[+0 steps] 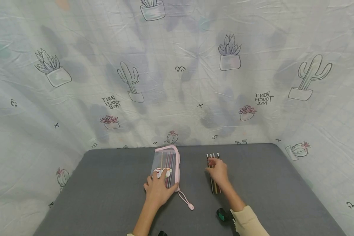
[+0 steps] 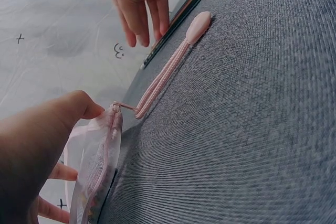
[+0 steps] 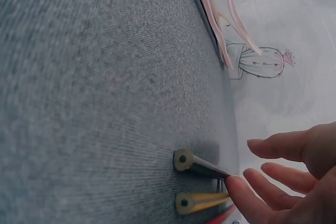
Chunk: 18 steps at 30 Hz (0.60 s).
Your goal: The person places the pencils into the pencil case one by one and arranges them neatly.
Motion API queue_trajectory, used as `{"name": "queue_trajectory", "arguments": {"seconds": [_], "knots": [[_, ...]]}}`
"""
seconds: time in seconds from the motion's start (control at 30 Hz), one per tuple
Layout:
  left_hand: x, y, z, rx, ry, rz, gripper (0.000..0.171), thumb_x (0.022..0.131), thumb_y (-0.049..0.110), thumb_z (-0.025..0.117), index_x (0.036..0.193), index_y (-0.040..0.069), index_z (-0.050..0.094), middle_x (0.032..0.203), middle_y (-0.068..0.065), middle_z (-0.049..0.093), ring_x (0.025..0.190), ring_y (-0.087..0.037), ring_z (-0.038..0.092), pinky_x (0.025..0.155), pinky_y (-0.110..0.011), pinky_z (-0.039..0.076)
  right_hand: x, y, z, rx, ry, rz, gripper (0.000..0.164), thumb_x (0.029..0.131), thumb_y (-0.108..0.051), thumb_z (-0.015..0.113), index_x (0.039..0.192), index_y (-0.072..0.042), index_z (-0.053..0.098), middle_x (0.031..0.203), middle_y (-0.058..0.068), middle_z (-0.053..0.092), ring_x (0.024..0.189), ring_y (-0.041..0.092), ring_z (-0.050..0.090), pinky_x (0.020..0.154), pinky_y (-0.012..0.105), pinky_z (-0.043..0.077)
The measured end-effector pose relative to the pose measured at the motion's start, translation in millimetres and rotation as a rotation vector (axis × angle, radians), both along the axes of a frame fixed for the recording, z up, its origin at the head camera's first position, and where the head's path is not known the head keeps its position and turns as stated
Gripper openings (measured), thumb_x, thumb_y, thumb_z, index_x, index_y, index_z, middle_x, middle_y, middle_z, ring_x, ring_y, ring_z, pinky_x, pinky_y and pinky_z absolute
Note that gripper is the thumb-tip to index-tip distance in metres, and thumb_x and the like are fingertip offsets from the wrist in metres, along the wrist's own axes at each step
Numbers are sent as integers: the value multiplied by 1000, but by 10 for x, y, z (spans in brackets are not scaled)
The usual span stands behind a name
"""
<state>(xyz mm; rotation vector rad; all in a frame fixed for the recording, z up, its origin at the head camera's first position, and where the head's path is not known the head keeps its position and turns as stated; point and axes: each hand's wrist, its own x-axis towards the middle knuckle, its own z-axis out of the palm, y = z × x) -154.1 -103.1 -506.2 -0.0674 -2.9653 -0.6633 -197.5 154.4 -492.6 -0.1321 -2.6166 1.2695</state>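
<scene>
A clear pencil case with pink zipper trim lies on the grey table, several pencils visible through it. My left hand rests on its lower half with fingers spread; in the left wrist view the thumb touches the corner by the zipper pull. From that pull, a pink cord stretches over the table. To the right, several pencils lie side by side, eraser ends away from me. My right hand is over them, fingers loosely bent; in the right wrist view a fingertip meets or nearly meets a dark pencil.
A whitish cloth printed with cacti hangs behind and beside the grey table. Near my right wrist is a black object with a green patch. Another small black object shows at the bottom edge, by my left forearm.
</scene>
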Motion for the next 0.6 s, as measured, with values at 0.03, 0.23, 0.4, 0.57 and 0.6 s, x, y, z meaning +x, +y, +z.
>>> {"name": "queue_trajectory", "arguments": {"seconds": [0.03,0.23,0.4,0.57,0.6], "knots": [[1,-1,-2,0,-1,0,82,87,62,74,151,13,57,145,-31,49,127,-58,47,92,-72,40,-1,-6,0,4,-4,5,37,82,7,80,118,12,72,99,25,76,93,42,71,80,52,59],[8,-2,-7,6,3,1,83,86,62,74,151,13,57,145,-32,49,127,-58,47,92,-72,39,-17,-47,17,29,-38,28,41,78,7,82,117,12,72,100,26,76,96,42,72,80,51,59],[4,-2,-7,3,6,3,83,86,62,75,151,13,57,144,-31,49,127,-57,47,93,-73,39,-55,-75,9,80,-69,51,43,74,6,86,115,11,73,94,21,76,92,38,72,81,50,58],[-1,0,-7,-1,5,5,83,86,62,74,150,13,57,144,-31,49,127,-57,47,93,-73,39,-96,-75,-9,110,-96,72,41,71,5,87,110,10,75,85,13,74,82,32,70,77,45,57],[-1,1,-8,-1,6,5,83,86,62,74,150,13,57,144,-31,49,127,-57,48,93,-73,39,-102,-72,-8,109,-99,76,40,71,6,86,110,10,75,83,12,74,80,30,69,75,44,57]]}}
